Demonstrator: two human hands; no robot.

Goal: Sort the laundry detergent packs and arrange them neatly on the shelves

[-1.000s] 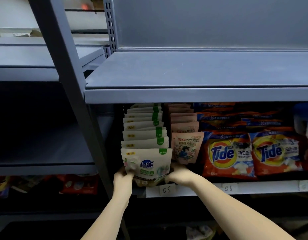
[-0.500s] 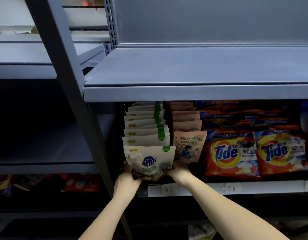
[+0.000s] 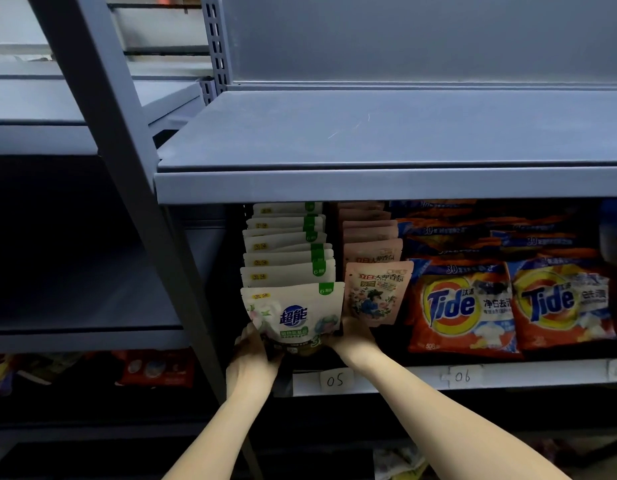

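Your left hand (image 3: 253, 355) and right hand (image 3: 352, 336) curl their fingers around the lower corners of the glossy white pouch (image 3: 293, 315), upright at the front of its row on the metal shelf (image 3: 386, 379). Since the earlier frame, the pouch sits slightly deeper and straighter against the row.

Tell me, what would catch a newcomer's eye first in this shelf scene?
Probably the two orange Tide bags standing bright at the right of the stocked shelf. Next, at the shelf's left end, the left hand and right hand hold the front white pouch by its lower corners, a row of like pouches behind it. A pink pouch stands between the white row and the Tide bags.
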